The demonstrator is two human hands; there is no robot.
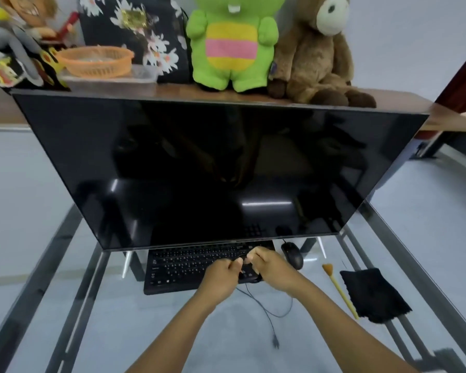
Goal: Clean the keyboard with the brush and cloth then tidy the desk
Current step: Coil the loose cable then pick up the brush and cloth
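The monitor [221, 168] hides the keyboard's [189, 265] far edge. Over its right end, left hand [222, 273] and right hand [269, 267] pinch a thin cable [264, 308] with curled fingers (grip detail blurred). The brush [339, 290] lies lengthwise beside the cloth [374, 294], bristles away, near the bench's right edge.

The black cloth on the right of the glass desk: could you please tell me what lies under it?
The black cloth lies on the glass desk, over a metal frame bar. The yellow brush lies along its left edge. Whether the cloth covers anything else cannot be seen.
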